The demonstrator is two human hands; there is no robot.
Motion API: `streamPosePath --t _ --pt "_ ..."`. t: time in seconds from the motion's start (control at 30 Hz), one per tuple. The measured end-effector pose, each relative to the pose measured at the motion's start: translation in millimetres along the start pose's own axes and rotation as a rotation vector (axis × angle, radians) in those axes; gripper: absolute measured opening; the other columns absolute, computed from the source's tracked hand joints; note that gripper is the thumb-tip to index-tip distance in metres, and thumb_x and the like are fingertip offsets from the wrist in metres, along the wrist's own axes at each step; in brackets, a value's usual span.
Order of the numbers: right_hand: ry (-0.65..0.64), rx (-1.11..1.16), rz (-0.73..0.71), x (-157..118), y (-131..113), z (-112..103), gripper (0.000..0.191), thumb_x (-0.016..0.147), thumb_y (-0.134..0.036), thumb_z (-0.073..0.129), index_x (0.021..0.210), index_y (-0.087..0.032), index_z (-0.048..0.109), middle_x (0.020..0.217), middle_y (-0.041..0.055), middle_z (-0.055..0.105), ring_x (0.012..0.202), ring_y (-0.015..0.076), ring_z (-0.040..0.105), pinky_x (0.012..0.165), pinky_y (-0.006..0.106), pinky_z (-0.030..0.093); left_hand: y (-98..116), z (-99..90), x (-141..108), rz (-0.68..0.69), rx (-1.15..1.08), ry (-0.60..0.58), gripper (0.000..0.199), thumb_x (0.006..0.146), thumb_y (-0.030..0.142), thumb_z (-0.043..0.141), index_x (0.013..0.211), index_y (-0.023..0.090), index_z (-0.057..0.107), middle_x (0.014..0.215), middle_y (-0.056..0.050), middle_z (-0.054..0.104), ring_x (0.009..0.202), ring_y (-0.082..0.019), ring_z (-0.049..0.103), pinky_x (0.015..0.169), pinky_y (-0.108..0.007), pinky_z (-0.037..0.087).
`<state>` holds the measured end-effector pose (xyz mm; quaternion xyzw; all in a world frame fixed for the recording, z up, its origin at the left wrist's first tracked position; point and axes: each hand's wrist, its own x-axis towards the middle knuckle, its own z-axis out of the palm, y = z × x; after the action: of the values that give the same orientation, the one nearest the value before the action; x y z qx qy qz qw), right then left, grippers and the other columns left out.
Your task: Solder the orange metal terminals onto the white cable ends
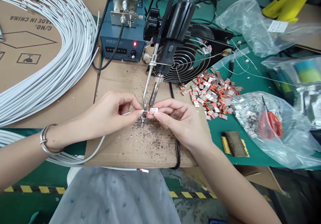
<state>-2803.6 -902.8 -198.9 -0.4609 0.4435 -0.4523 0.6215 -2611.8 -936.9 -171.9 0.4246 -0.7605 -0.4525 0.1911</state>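
The left hand (pixel 112 112) had its grip pinched around the end of a white cable (pixel 100 143), while the right hand (pixel 183 120) kept its grip closed on a USB connector (pixel 153 110), thumb against its metal shell. The connector was between the two hands, just below the soldering iron (pixel 168 50) tip and beside the thin solder feed tube (pixel 148 83), above speckled cardboard (pixel 120 80); whether wire and connector were joined was too small to tell. Loose USB connectors (pixel 213 93) lay heaped on the green table (pixel 255 80) beyond the right hand, near a fan (pixel 180 63). A bundle of white cables (pixel 72 60) curved at the left.
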Motion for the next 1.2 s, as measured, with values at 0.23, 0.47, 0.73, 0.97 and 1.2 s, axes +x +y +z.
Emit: streamPosePath --t 0.23,0.47,0.73,0.97,1.2 --pt "-0.008 0.003 0.017 1.4 0.0 -0.6 0.010 0.072 -0.019 0.071 0.081 -0.020 0.068 0.070 0.0000 0.073 0.063 0.0081 0.067 0.057 0.015 0.052 0.5 0.3 0.2 -0.005 0.005 0.002 0.010 0.078 0.022 0.057 0.076 0.017 0.065 0.045 0.008 0.036 0.042 -0.004 0.031 0.039 -0.016 0.024" --pt "0.017 -0.031 0.008 0.1 -0.9 1.1 0.011 0.070 -0.021 0.073 0.080 -0.020 0.068 0.070 0.0007 0.073 0.065 0.0099 0.068 0.059 0.017 0.053 0.9 0.3 -0.3 0.000 -0.007 0.003 0.010 0.078 0.022 0.057 0.075 0.017 0.065 0.045 0.009 0.035 0.042 -0.004 0.030 0.039 -0.016 0.024" --pt "0.036 -0.029 0.051 0.8 -1.2 2.7 0.009 0.071 -0.018 0.071 0.079 -0.019 0.066 0.068 0.0002 0.073 0.058 0.0069 0.065 0.049 0.014 0.048 -1.8 0.6 2.1 -0.019 0.074 0.010 0.011 0.078 0.023 0.057 0.073 0.018 0.064 0.045 0.008 0.035 0.042 -0.005 0.031 0.040 -0.018 0.024" --pt "0.042 -0.032 0.060 1.8 -1.8 3.3 0.013 0.070 -0.021 0.073 0.079 -0.018 0.064 0.067 0.0007 0.072 0.058 0.0092 0.066 0.048 0.017 0.048 -0.9 0.0 1.4 -0.007 0.049 0.018 0.011 0.078 0.024 0.057 0.074 0.017 0.065 0.046 0.008 0.034 0.042 -0.005 0.031 0.040 -0.018 0.023" --pt "0.021 -0.032 0.059 0.5 -2.3 1.9 0.013 0.070 -0.022 0.073 0.080 -0.019 0.065 0.071 0.0015 0.073 0.067 0.0116 0.068 0.058 0.019 0.053 2.1 0.0 -0.4 -0.014 0.046 0.022 0.013 0.078 0.025 0.057 0.074 0.016 0.065 0.046 0.008 0.035 0.042 -0.005 0.031 0.040 -0.018 0.024"
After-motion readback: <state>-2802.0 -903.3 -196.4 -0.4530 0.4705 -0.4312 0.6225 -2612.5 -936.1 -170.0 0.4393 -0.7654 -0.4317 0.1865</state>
